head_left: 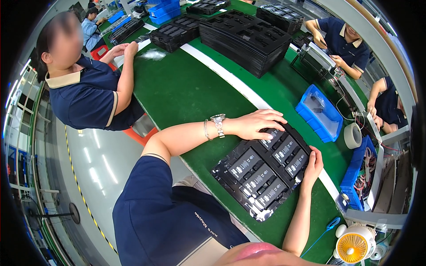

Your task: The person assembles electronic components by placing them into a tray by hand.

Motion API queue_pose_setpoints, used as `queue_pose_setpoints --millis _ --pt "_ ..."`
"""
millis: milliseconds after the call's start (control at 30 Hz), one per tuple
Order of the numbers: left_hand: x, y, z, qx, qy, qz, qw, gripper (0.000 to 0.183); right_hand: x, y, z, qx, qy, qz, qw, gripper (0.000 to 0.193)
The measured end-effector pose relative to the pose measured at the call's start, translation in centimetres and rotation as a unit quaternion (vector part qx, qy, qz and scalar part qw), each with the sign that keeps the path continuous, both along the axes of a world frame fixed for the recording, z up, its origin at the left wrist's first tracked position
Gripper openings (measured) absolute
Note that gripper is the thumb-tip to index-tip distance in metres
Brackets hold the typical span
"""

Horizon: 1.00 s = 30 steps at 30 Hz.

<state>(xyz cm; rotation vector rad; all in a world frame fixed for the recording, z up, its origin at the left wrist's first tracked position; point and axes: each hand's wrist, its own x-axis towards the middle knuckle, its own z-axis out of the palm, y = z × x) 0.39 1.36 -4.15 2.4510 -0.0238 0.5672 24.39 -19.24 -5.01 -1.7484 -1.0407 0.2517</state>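
A black plastic tray lies on the green tabletop in front of me, turned at an angle. Several flat black rectangular packs with white print, resembling batteries, sit in its pockets. My left hand reaches over the tray's far left edge, fingers stretched out above the packs there; what lies under the fingertips is partly hidden. A metal watch and a bangle circle that wrist. At the opposite edge, my right hand is curled around the tray's right side.
Past the tray stand a blue bin with clear bags, a tape roll and a blue bin of wires. A yellow-white fan is at near right. Stacked black trays rise farther back. Co-workers sit left and far right.
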Motion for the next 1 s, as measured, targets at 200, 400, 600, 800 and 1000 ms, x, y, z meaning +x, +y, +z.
queue_pose_setpoints --millis 200,400,600,800,1000 --pt "0.1 -0.1 0.2 0.003 0.004 0.0 1.0 0.047 0.1 -0.2 0.1 -0.008 0.001 -0.007 1.0 0.027" --pt "0.3 -0.1 0.7 0.024 -0.006 0.004 1.0 0.047 -0.1 -0.4 0.4 -0.011 0.009 -0.011 1.0 0.024" --pt "0.0 -0.2 1.2 0.002 0.025 0.007 1.0 0.05 -0.5 0.0 0.5 -0.008 0.01 -0.019 1.0 0.021" --pt "0.0 -0.3 1.5 -0.011 0.041 0.018 0.999 0.057 -0.6 -0.1 0.7 -0.019 0.009 -0.031 0.999 0.021" --pt "-0.1 -0.2 1.4 -0.016 0.046 0.019 0.999 0.062 -0.6 0.0 0.6 -0.018 0.011 -0.032 0.999 0.02"
